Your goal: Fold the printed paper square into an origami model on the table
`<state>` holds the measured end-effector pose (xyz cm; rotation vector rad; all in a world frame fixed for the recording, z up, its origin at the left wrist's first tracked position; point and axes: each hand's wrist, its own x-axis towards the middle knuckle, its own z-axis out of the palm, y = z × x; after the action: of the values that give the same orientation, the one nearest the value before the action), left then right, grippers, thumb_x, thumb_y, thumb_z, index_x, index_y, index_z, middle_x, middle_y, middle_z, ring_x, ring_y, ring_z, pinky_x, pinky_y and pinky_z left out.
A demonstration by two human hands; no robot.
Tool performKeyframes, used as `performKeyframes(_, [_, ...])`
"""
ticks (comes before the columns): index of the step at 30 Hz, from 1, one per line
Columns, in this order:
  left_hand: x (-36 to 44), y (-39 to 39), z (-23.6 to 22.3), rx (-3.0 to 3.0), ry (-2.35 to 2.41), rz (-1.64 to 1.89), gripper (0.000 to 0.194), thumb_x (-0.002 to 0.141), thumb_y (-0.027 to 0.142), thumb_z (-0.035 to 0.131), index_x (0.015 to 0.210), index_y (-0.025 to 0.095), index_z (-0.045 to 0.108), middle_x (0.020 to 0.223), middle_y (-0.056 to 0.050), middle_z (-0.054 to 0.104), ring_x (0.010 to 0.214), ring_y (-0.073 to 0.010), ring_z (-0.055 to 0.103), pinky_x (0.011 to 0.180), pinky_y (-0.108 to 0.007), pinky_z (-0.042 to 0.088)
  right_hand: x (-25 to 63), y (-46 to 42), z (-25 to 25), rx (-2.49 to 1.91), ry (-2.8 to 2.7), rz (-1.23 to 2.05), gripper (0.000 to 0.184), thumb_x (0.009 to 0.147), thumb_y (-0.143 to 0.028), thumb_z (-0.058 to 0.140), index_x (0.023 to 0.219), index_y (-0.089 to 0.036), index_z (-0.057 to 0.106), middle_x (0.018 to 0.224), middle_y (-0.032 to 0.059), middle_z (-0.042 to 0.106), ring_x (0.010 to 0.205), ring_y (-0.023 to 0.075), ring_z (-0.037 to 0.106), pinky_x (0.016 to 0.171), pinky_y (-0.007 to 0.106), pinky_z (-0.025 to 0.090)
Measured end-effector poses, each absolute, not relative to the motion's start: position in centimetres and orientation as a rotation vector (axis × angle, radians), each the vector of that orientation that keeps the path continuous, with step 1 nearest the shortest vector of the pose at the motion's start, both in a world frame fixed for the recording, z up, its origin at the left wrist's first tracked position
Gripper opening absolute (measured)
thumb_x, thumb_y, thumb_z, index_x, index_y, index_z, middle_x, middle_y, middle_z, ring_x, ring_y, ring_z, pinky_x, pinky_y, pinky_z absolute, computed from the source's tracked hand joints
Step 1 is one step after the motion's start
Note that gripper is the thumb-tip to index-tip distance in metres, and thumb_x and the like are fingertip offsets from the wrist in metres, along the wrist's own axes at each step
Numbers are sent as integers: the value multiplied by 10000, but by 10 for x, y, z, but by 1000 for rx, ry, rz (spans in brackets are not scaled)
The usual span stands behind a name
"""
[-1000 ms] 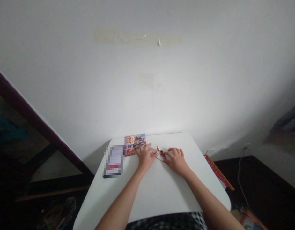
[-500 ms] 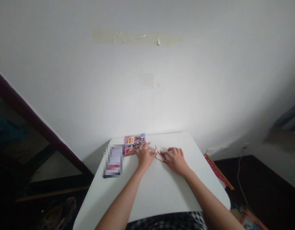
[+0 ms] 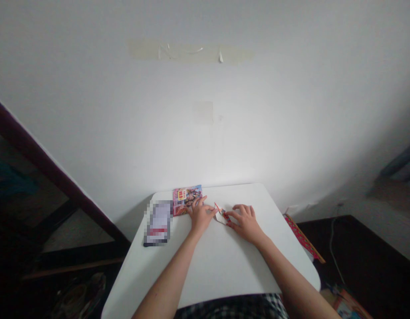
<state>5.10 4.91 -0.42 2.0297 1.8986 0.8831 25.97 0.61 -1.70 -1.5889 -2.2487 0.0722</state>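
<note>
A small piece of folded paper (image 3: 220, 216), white with a red and multicoloured printed side, lies between my hands over the table. My left hand (image 3: 201, 215) pinches its left edge with thumb and index finger, while the other fingers spread over the lower right of a colourful printed leaflet (image 3: 182, 195). On the paper's right side, my right hand (image 3: 245, 221) holds it between thumb and index finger, the remaining fingers curled loosely. A narrow red-edged flap stands up at the top. The exact folds are too small to make out.
The white table (image 3: 218, 270) stands against a pale wall (image 3: 274, 110). Left of the leaflet lies a phone-like object (image 3: 158, 223), blurred by pixels. A dark purple-edged frame (image 3: 58, 166) leans at the left. A red patterned item (image 3: 301, 237) is beyond the table's right edge.
The paper's flap has shifted, so more of the white side shows and its top looks narrower. My left hand has moved very slightly; my right hand stays in place.
</note>
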Motion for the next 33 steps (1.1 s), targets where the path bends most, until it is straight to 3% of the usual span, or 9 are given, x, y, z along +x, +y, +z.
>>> performKeyframes(8, [50,51,-7,2021,1907,898,141,785,356,736,669,278,754,1413,12,598,1372,-338,407,1140,-707,158,259,5,-15,-1593,-2261,60,342,927,-497,571,1266,-465,603,1317,61,546,1266,288,429,1106,586,252])
performKeyframes(16, [45,53,-5,2029,1919,910,147,851,409,667,825,351,799,1440,0,579,1383,-356,395,1127,-745,130,259,5,-14,-1585,-2255,72,327,931,-509,565,1255,-482,606,1318,49,547,1273,280,427,1116,587,238])
performKeyframes(33, [50,51,2,1925,1928,977,113,812,353,719,749,293,792,1433,-37,579,1389,-345,402,1139,-743,113,260,5,-17,-1539,-2245,108,319,919,-489,594,1237,-481,621,1309,54,549,1279,283,426,1118,593,222])
